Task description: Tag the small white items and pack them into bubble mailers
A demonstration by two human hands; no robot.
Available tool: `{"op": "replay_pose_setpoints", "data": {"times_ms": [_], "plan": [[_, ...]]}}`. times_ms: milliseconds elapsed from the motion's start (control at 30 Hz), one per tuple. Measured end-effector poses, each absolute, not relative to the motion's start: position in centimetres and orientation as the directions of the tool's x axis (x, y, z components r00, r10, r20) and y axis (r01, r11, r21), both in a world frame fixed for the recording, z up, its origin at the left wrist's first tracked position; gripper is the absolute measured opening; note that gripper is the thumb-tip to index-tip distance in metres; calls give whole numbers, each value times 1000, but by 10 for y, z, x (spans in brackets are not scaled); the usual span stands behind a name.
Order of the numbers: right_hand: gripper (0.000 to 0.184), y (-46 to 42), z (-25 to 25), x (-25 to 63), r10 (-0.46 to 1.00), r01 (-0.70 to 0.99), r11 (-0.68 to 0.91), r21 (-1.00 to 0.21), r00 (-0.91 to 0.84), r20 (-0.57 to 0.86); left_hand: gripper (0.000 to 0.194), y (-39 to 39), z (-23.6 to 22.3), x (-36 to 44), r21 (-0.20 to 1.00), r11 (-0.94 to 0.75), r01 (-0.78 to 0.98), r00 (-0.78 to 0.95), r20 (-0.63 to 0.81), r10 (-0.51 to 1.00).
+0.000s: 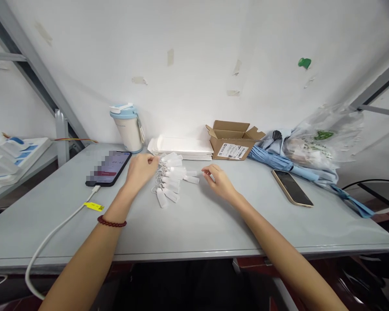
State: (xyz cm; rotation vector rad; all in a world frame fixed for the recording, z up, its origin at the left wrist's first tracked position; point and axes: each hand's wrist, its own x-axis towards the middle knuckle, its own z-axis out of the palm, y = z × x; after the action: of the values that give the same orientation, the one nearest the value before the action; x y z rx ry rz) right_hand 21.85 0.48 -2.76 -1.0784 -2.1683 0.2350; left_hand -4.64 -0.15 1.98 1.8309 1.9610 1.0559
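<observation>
Bare forearms (87,255) reach in from the lower left and lower right of the frame over the tabletop (194,229); the right grip (218,183) is loosely curled, partly open and visibly without a load, while the left grip (141,170) is nearly closed beside the pale tags (174,174) at centre, and I cannot tell whether it pinches one. Since their loops (154,190) crowd leftward, easing one free at a time seems wisest, staying clear of the white stack (184,149) behind.
</observation>
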Motion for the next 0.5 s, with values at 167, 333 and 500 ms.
{"op": "replay_pose_setpoints", "data": {"times_ms": [167,333,500], "plan": [[32,33,-28,217,748,800,578,-161,-441,496,31,-3,16,-38,606,-78,792,-192,367,910],[41,54,-22,206,819,896,443,32,-419,391,32,-7,19,-33,627,-98,773,-190,376,907],[41,67,-21,199,832,906,411,100,-418,366,32,-5,15,-31,630,-132,766,-164,389,906]]}}
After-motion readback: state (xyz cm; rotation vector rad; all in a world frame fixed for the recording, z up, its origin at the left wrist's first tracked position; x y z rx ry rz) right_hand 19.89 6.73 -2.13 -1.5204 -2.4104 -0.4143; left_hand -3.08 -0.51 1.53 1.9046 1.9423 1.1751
